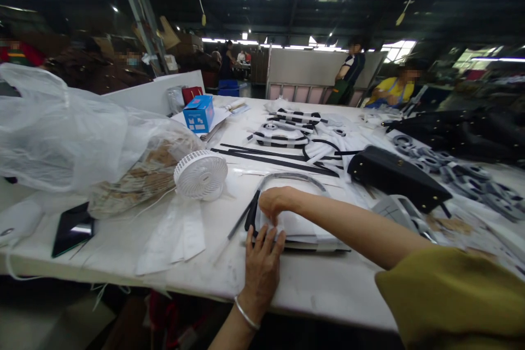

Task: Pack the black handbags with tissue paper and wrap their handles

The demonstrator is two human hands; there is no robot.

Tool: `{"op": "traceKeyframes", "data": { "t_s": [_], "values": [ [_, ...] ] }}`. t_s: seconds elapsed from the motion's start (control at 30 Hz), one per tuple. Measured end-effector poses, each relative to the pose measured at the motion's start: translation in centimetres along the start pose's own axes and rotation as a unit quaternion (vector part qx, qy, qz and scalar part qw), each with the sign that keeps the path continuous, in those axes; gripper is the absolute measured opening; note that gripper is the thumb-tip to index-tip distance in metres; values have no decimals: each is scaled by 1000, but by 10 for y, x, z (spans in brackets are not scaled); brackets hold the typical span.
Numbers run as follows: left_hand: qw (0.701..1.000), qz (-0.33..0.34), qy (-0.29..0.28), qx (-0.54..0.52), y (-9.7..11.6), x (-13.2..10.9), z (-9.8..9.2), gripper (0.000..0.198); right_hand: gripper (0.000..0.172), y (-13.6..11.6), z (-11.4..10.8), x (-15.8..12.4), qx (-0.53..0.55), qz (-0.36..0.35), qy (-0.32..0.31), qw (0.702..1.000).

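Observation:
A flat stack of white pieces with dark edges (pixel 305 229) lies on the white table (pixel 320 290) in front of me. My left hand (pixel 262 265), with a bangle at the wrist, rests on the stack's near left corner, fingers stretched out flat. My right hand (pixel 275 202) reaches across from the right, its fingers curled down and pinching the stack's left edge beside a black strap (pixel 251 213). A curved grey strip (pixel 293 178) lies just behind the stack.
A small white fan (pixel 200 174), a big plastic bag (pixel 61 131) and a dark phone (pixel 73 228) lie at the left. A blue box (pixel 199 113), black straps (pixel 279 159), striped pieces (pixel 287 134) and a black bag (pixel 396 175) lie farther back. People work behind the table.

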State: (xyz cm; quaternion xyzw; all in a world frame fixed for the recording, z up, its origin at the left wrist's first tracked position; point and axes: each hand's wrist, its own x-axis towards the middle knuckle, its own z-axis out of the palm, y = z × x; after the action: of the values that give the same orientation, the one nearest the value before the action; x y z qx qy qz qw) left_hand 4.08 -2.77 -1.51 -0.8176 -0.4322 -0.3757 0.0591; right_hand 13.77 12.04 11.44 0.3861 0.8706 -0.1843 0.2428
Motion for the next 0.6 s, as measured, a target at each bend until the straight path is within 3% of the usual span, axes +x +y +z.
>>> {"op": "traceKeyframes", "data": {
  "t_s": [0.23, 0.6],
  "values": [
    [1000, -3, 6, -8, -1, -1, 4, 49, 29, 23, 3, 13, -78, -26, 34, 996],
    [1000, -4, -6, 4, 0, 0, 2, 49, 49, 49, 7, 3, -70, 13, 58, 996]
  ]
}}
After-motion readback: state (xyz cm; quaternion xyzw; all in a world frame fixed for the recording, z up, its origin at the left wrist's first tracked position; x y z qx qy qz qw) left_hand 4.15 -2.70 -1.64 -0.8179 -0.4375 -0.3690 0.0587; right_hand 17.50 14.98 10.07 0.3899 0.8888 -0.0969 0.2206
